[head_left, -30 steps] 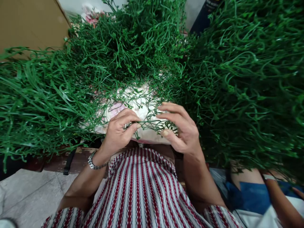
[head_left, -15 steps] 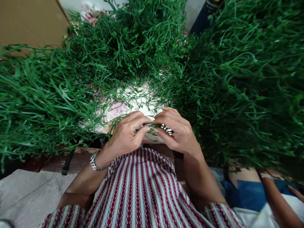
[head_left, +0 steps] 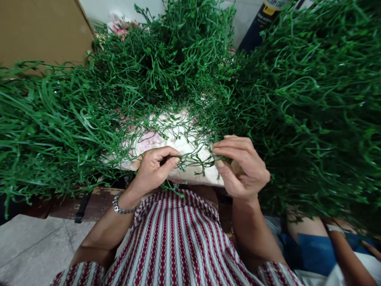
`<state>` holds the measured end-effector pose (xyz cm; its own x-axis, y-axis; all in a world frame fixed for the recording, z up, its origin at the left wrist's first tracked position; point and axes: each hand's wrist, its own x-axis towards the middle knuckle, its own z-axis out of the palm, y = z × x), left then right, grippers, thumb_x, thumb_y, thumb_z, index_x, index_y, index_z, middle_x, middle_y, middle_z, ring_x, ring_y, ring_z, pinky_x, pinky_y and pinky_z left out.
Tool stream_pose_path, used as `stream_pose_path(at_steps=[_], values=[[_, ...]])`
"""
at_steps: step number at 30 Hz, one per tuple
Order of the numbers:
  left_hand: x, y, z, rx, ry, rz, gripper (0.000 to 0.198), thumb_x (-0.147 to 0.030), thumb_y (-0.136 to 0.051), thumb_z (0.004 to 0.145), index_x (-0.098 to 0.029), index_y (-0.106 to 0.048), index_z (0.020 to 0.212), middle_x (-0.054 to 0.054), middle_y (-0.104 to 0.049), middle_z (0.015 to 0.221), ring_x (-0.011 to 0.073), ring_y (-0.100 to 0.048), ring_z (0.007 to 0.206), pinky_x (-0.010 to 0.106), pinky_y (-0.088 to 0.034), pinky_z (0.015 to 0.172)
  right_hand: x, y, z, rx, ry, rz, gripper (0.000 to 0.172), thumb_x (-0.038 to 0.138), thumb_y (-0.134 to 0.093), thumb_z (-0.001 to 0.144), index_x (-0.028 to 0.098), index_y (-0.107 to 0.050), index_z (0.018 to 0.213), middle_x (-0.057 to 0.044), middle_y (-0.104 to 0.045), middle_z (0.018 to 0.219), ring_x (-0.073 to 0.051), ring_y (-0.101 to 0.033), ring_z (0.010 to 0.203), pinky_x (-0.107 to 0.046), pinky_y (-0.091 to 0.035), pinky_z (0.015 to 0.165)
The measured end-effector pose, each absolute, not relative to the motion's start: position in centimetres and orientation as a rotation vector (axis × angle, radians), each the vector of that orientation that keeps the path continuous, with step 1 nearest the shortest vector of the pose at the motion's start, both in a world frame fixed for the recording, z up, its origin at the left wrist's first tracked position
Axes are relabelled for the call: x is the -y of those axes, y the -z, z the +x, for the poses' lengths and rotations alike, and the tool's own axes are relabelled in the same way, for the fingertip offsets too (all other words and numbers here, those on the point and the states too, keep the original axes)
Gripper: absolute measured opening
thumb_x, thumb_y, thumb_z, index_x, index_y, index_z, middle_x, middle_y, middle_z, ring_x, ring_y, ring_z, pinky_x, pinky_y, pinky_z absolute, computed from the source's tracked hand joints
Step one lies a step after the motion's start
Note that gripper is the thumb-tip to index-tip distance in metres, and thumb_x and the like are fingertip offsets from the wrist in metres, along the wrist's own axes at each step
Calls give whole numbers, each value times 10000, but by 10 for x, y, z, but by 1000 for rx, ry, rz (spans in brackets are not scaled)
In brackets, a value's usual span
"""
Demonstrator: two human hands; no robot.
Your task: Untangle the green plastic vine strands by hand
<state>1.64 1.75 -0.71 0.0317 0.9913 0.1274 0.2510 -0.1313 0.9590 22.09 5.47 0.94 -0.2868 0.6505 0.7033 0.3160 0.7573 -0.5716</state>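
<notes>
Thumb and fingers of my left hand (head_left: 155, 169) are pinched on a thin green artificial plant sprig (head_left: 200, 162). Its branching tips spread to the right over a pale floral cloth-covered surface (head_left: 190, 175). My right hand (head_left: 243, 169) is at the far end of those tips, thumb and fingers apart, with nothing plainly held between them. Whether its fingertips brush the stems I cannot tell. A bulky pile of similar greenery (head_left: 166, 59) rises behind both hands.
Long grass-like strands (head_left: 44, 119) lie heaped on the left, and more greenery (head_left: 315, 111) fills the right. A brown cardboard panel (head_left: 41, 31) stands at back left, a dark blue printed container (head_left: 258, 26) at back right. Another person's arm (head_left: 348, 250) shows at lower right.
My hands were close together on the green stems. Now my right hand has moved right and its fingers have opened, while my left keeps its pinch slightly further left.
</notes>
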Motion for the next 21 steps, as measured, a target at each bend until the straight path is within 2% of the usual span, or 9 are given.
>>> stream_pose_path(at_steps=[3, 9, 15, 21], values=[[-17, 7, 16, -1282, -1177, 1489, 79, -212, -578, 778, -165, -640, 787, -14, -597, 669, 95, -515, 609, 216, -389, 578, -55, -10, 216, 2046, -425, -770, 189, 157, -600, 754, 222, -641, 926, -45, -646, 857, -196, -586, 797, -384, -473, 742], [-17, 6, 18, -1279, -1172, 1593, 80, -231, -606, 769, -160, -619, 736, -3, -564, 653, 107, -502, 620, 235, -382, 573, -55, -3, 209, 2168, -484, -798, 69, 185, -571, 789, 178, -616, 841, -45, -620, 777, -170, -547, 732, -356, -438, 710], [-17, 5, 22, -1350, -1246, 1874, 61, -163, -556, 790, -164, -616, 795, 30, -547, 784, 142, -525, 789, 282, -432, 712, -53, 1, 209, 2111, -585, -791, 50, 141, -551, 806, 161, -567, 849, -45, -579, 771, -156, -526, 747, -316, -435, 684], [-14, 6, 24, -1524, -1234, 2119, 67, -137, -568, 772, -168, -625, 788, 69, -602, 956, 194, -498, 927, 372, -412, 834, -51, 3, 206, 2075, -665, -794, 73, 114, -541, 819, 161, -558, 872, -35, -557, 776, -133, -519, 733, -280, -424, 659]])
